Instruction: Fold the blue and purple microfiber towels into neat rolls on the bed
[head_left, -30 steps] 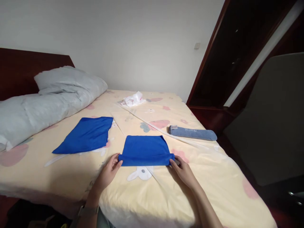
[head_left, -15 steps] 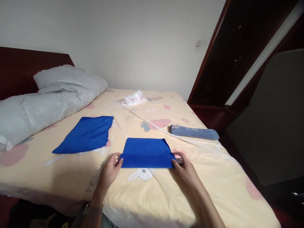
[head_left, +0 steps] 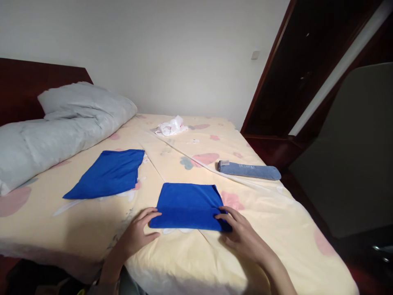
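Blue cloth (head_left: 188, 198) lies flat on the bed (head_left: 294, 246)

Flat and smooth, it lies close to the near edge of the bed, about halfway along. Its near part looks folded over, with a line running across. It may be lying there because that spot is easy to reach.

The left hand (head_left: 136, 233) is wide, with a gap between the thumb and fingers. One finger seems to touch the left side of the cloth. The thumb sits just off its near left corner. The hand doesn't pinch anything, so maybe it is only keeping that side straight.

The right hand (head_left: 244, 235) has its fingers bent over the near right corner of the cloth. Its thumb is low by the same corner and partly hard to see, so I can't tell if it pinches the cloth. Having one hand on each side probably helps keep the cloth flat.

Another piece of blue fabric (head_left: 106, 174) lies to the left, on the side toward the headboard (head_left: 37, 86). It has a pointy corner and some wrinkles, and nobody is touching it. A blue-gray roll (head_left: 250, 171) with a little tag sits near the right edge of the bed. A crumpled white bag (head_left: 172, 127) is by the far edge, near the wall. A big gray quilt (head_left: 64, 131) is heaped at the left end, perhaps pushed there to make room.
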`<action>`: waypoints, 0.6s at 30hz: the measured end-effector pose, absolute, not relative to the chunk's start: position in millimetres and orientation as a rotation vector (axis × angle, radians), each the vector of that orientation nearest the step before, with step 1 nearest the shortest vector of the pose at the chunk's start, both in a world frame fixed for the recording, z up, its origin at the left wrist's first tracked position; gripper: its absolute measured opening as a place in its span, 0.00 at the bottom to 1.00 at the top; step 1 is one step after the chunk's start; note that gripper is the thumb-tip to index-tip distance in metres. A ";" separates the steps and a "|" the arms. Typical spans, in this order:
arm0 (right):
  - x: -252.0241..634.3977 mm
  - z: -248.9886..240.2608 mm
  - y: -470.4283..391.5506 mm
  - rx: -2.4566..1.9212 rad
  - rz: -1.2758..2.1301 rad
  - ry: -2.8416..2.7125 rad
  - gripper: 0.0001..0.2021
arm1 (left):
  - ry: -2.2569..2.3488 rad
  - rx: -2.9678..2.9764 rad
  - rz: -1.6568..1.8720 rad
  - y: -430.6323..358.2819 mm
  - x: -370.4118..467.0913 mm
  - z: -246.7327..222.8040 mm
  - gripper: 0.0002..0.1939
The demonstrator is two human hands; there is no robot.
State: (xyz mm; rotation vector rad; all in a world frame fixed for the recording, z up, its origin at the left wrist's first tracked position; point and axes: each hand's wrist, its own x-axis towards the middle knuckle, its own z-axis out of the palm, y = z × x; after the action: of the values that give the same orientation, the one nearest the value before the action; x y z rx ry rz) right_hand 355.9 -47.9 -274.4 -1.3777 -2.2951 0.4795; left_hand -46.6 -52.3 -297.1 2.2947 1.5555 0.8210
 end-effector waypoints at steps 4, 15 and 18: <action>355.6 -289.9 -38.4 -1.369 0.532 -2.209 0.26 | 1.540 2.226 0.882 -48.4 -46.9 -303.1 0.23; 346.5 -299.8 -7.2 -1.455 0.954 -1.524 0.19 | 1.809 1.907 1.074 -18.5 -22.6 -312.6 0.23; 344.5 -299.0 -3.8 -1.505 0.879 -1.537 0.19 | 1.828 1.900 1.117 -11.3 -21.1 -318.7 0.25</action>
State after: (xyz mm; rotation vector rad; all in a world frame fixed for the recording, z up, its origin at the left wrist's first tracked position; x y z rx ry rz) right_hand 344.5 -3.8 -299.0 -1.5048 -1.5369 0.8790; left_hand -21.1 -11.3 -318.7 1.9004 1.8276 1.1171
